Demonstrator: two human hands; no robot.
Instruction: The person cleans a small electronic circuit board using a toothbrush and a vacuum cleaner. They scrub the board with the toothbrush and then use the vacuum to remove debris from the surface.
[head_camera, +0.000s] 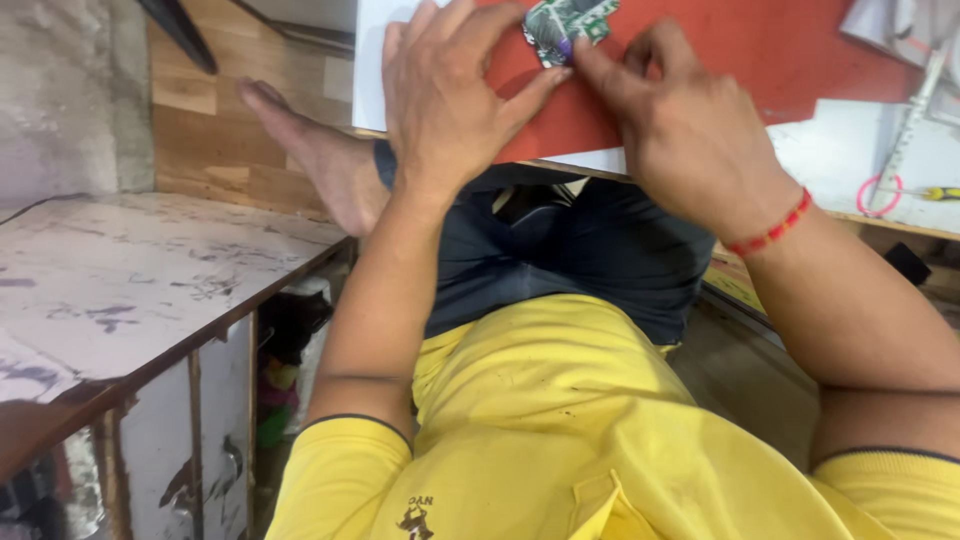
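Red is the colour of the flat mat (800, 50) that lies on the counter (850, 150) at the top of the view, and on this mat rests a small green circuit board (566, 22) of irregular shape, close to the upper edge of the picture. Both hands are on it. The left hand (450, 95) lies with the fingers spread over the mat, and its thumb presses against the lower edge of the circuit board. The right hand (680, 120) comes from the other side, and its thumb and forefinger pinch the board at the lower right part, so the two thumbs almost meet under it. Around the right wrist there is a red thread bracelet (772, 230). The person wears a yellow shirt (560, 430) and dark trousers (570, 250), and sits with one bare foot (310, 150) raised near the edge of the counter, to the left of the left hand. On the right part of the counter, well apart from the hands, lie a pink ring (878, 194) and a screwdriver with yellow handle (938, 193), just beside each other, and a white ruler-like strip (915, 120) leans above them. On the left side stands a low white shelf (130, 290) with worn, stained surface, and behind it there is a wooden wall panel (200, 130).
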